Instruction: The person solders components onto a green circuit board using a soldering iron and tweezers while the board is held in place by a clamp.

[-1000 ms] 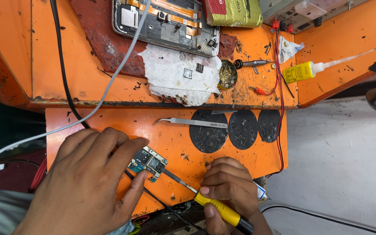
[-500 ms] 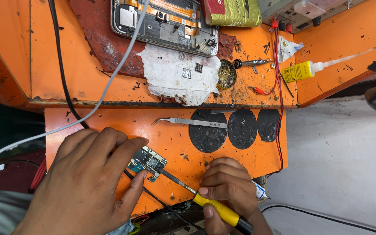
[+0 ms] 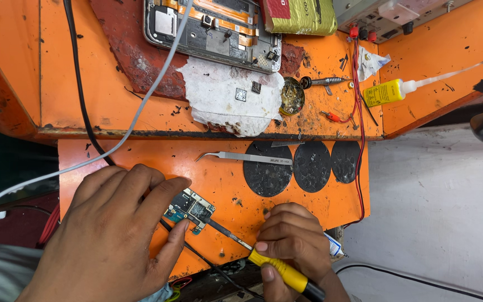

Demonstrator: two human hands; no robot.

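Observation:
My left hand (image 3: 107, 235) lies on the orange pull-out shelf (image 3: 219, 173) and pins a small blue-green circuit board (image 3: 190, 210) between forefinger and thumb. My right hand (image 3: 292, 246) grips a yellow-handled screwdriver (image 3: 278, 268), and its thin metal shaft runs up-left so the tip touches the board's lower right edge. Both hands sit near the shelf's front edge, a short gap apart.
Steel tweezers (image 3: 247, 158) and three black round pads (image 3: 311, 166) lie on the shelf behind the hands. On the orange bench above are an opened phone frame (image 3: 213, 31), white tissue with small chips (image 3: 230, 98), a yellow glue bottle (image 3: 384, 92), a black cable (image 3: 76, 78) and a white cable (image 3: 141, 114).

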